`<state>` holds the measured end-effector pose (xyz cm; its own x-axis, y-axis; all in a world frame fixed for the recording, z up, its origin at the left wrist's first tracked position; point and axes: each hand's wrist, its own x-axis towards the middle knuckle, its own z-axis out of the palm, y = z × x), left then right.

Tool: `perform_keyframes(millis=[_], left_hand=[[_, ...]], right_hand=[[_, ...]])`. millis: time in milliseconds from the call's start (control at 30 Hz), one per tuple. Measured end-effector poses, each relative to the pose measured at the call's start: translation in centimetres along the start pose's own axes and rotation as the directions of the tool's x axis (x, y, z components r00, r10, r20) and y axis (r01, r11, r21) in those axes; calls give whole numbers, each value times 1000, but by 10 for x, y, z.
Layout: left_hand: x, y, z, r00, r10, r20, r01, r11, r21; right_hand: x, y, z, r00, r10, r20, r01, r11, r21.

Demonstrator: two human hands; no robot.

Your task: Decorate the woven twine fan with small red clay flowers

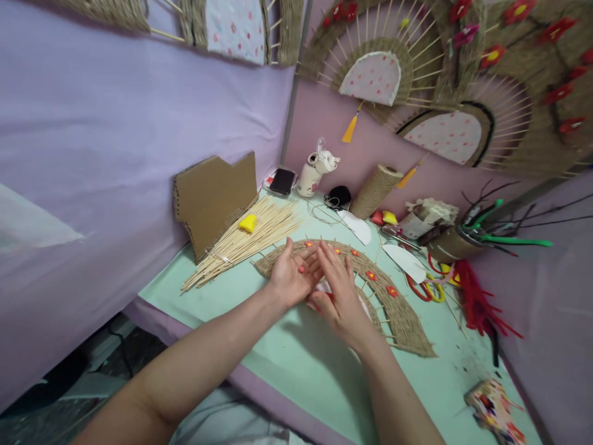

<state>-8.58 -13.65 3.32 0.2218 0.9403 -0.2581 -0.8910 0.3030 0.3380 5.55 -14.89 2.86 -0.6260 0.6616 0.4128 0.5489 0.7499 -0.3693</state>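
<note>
My left hand (296, 275) is turned palm up with its fingers stretched out. A small red ball of what looks like clay (301, 269) rests on it, not gripped. Beside it, my right hand (340, 296) is held on edge with straight fingers, its fingertips close to those of the left. Under both hands lies a half-round fan of sticks and woven twine (407, 321), with small red flowers (371, 275) with yellow centres along its band. The middle of the fan is partly hidden by my hands, where something white and red shows.
Thin sticks (231, 247) with a yellow lump (248, 223) lie left, by folded cardboard (215, 191). Behind stand a white bottle (308, 176) and a twine roll (376, 190). Scissors (434, 289), red pipe cleaners (477, 296) and a stained cloth (495, 408) lie right. Finished fans (421, 80) hang above.
</note>
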Motion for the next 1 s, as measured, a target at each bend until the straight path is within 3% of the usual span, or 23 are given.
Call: perform_keyframes(millis=[233, 400, 467, 567, 633, 733, 867, 1000], left_hand=[[-7, 5, 2, 992, -74, 104, 77, 997, -22], [-7, 8, 0, 989, 7, 150, 1, 999, -50], [-7, 7, 1, 987, -27, 159, 38, 997, -67], [-7, 7, 1, 983, -98, 154, 108, 992, -58], [-7, 8, 1, 986, -67, 153, 78, 995, -61], [-8, 9, 2, 982, -22, 190, 40, 995, -93], [-9, 8, 2, 967, -126, 223, 148, 985, -86], [-7, 10, -1, 976, -32, 217, 53, 994, -93]], right_hand=[[-3, -6, 6, 997, -20, 72, 36, 971, -235], [-5, -5, 4, 1000, -8, 21, 14, 956, -293], [-4, -5, 5, 1000, 18, -16, -22, 954, -299], [-4, -7, 8, 1000, -22, 10, 23, 959, -282], [-5, -7, 8, 999, -51, 17, 53, 958, -282], [-5, -5, 8, 999, -13, -39, 0, 953, -304], [-4, -3, 7, 999, -3, -37, -7, 960, -280], [-5, -3, 7, 999, -45, -27, 36, 965, -261]])
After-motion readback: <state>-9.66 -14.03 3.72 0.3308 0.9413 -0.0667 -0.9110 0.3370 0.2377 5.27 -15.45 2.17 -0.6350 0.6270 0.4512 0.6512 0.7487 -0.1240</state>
